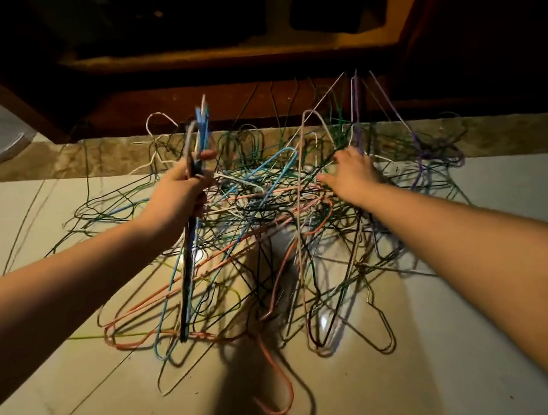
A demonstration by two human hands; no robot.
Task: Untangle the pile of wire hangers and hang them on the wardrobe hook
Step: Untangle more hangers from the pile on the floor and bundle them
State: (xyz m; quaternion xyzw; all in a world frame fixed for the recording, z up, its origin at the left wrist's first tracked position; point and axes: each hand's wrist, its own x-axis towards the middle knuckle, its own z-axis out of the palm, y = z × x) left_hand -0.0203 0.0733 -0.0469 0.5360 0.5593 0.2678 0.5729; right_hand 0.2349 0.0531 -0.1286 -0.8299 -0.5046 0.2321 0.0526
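Two hands: both reached forward over a tiled floor (450, 357), well apart, one on each side of the heap.
Pile of wire hangers (268, 228): a wide knot of thin coloured wires lay on the floor just before a dark wooden wardrobe (254, 98). Hooks pointed every way, and a few purple and white ones leaned up against its base.
Left hand (180, 197): clamped in a fist round a bundle (187, 267) of stacked hangers, blue, grey and black.
Bundle axis: seen nearly edge-on, its long axis ran steeply from the hooks, up and away by the wardrobe, down toward the person. The lower end hung over the near left part of the pile.
Right hand (352, 173): palm down on the far right of the pile, thumb out to the left. Whether the fingers pinched a wire could not be told.
Step in hand: apparently gathering, with the next hanger being sought while the bundle was held aside.
Next move: probably called for lifting one wire slowly and turning it so its hook slipped clear of its neighbours.
Wardrobe hook: not in view.
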